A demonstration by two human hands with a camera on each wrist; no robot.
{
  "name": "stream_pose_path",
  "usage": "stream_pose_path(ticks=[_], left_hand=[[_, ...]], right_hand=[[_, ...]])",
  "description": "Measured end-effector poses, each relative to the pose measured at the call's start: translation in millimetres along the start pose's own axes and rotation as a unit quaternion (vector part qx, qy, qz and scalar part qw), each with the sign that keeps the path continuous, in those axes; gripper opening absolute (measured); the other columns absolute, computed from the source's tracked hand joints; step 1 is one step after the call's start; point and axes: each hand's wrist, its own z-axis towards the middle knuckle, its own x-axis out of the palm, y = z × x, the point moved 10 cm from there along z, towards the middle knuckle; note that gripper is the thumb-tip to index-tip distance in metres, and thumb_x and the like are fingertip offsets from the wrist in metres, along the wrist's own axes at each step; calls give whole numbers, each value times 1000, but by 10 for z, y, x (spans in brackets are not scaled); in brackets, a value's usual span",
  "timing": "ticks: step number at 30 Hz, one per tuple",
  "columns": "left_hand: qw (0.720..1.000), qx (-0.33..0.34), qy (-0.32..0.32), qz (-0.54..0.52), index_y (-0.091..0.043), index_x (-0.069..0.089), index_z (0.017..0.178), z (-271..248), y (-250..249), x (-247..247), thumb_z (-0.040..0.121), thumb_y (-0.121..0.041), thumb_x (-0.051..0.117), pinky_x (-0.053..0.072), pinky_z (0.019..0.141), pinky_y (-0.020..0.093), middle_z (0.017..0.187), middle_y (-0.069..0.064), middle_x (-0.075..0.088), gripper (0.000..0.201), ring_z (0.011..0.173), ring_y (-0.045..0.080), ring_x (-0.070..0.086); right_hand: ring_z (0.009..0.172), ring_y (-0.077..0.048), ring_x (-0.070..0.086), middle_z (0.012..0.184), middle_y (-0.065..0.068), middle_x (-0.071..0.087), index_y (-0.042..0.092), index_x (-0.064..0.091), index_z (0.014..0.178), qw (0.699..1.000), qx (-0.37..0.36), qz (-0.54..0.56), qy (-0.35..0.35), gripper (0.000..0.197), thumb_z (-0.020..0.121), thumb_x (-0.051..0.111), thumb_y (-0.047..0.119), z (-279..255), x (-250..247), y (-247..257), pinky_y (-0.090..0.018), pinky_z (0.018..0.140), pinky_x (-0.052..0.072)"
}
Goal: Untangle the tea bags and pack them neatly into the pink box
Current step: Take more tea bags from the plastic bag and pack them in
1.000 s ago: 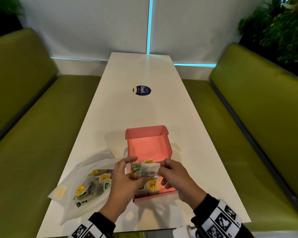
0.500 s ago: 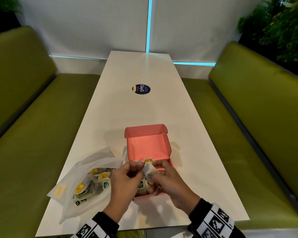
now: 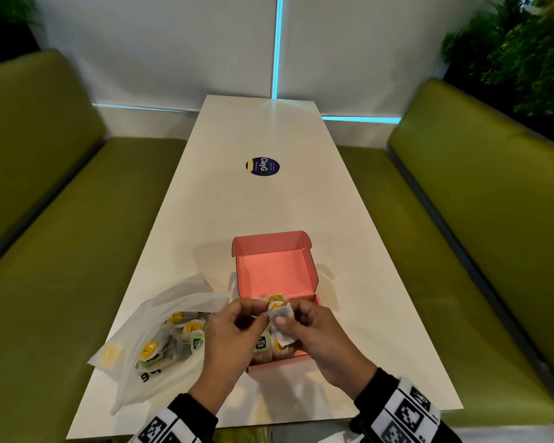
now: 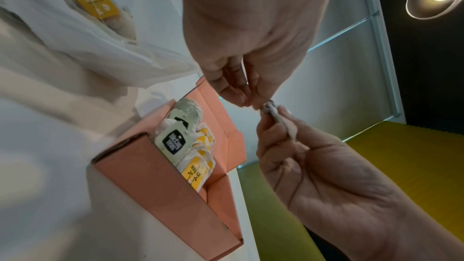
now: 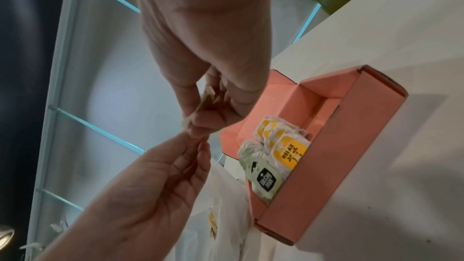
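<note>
You sit at the near end of a long white rectangular table [image 3: 263,129] with olive-green upholstered benches [image 3: 480,219] along both sides. On its near left corner lies a crumpled translucent white plastic bag [image 3: 160,318] with more yellow- and green-tagged tea bags heaped inside. Just to its right, touching or nearly so, stands the open pink cardboard box [image 3: 275,270], lid folded back away from you, and the packed tea bags [image 4: 187,146] stand upright in rows in its near part, green-tagged to the left, yellow-tagged to the right. Your left hand [image 3: 229,340] and right hand [image 3: 320,337] meet above the box's near part. Your right thumb and fingers pinch one white paper tea bag [image 3: 282,324]. Your left thumb and forefinger are pressed together on its thin string right at the bag's top corner; the remaining fingers of both hands are loosely curled.
</note>
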Motion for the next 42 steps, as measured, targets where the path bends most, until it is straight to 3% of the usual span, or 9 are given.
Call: stream_pose_path(ticks=[3,7,15,19,22,25,32,36,42], left_hand=[[999,-24,5,-35,-18,72,78,22,92,-22,76,-3,74,55,68,25,76,-2,73,16,71,11,68],[994,-41,39,-92,-9,71,77,6,98,24,76,0,72,50,58,15,74,3,72,9,62,5,63],[984,-69,103,-125,0,69,79,-11,103,93,66,6,77,50,55,18,67,3,70,17,61,8,63],[994,-1,98,-38,-14,72,68,-22,-15,69,66,2,79,50,58,18,64,1,70,18,58,7,62],[993,75,82,34,-33,71,63,-58,-100,56,68,6,77,50,61,13,67,-9,71,39,62,4,65],[991,100,83,41,-41,72,67,-83,-93,62,69,7,76,50,62,13,69,-13,71,49,65,4,66],[992,83,86,40,-40,72,72,-54,-23,49,72,4,75,50,61,14,72,-10,72,44,64,4,65],[989,99,91,56,-42,71,73,-55,-38,63,72,7,74,47,57,14,69,-14,70,49,60,4,62],[992,75,94,42,-37,71,68,-75,-10,97,73,3,75,47,55,15,68,-10,70,41,58,3,61]], right_hand=[[64,-12,59,79,-7,63,-6,61,102,999,6,-1,33,20,87,62,7,12,20,7,-23,51,46],[67,-10,57,82,-8,61,1,62,97,996,16,-40,81,10,88,59,6,-1,54,43,-20,53,46],[66,-1,61,78,1,63,11,61,89,976,14,-134,171,20,84,59,-8,-75,99,133,-14,56,46],[64,-1,62,72,6,66,11,61,87,974,25,-131,186,21,81,61,-9,-91,110,125,-13,54,46],[59,-3,61,72,0,62,11,56,90,979,37,-110,165,30,69,72,-4,-82,88,99,-15,51,46],[60,-7,61,74,-1,63,13,52,91,980,55,-99,161,34,64,72,4,-76,82,21,-17,51,45],[59,-5,62,68,5,68,13,60,82,985,72,-74,136,23,72,71,-4,-27,23,-30,-15,50,43],[58,-3,59,66,9,67,17,64,80,984,92,-80,133,19,64,70,10,-36,16,-93,-15,50,41],[56,-4,55,70,5,62,19,61,78,978,98,-138,123,24,73,70,-3,-14,-21,-146,-17,51,41]])
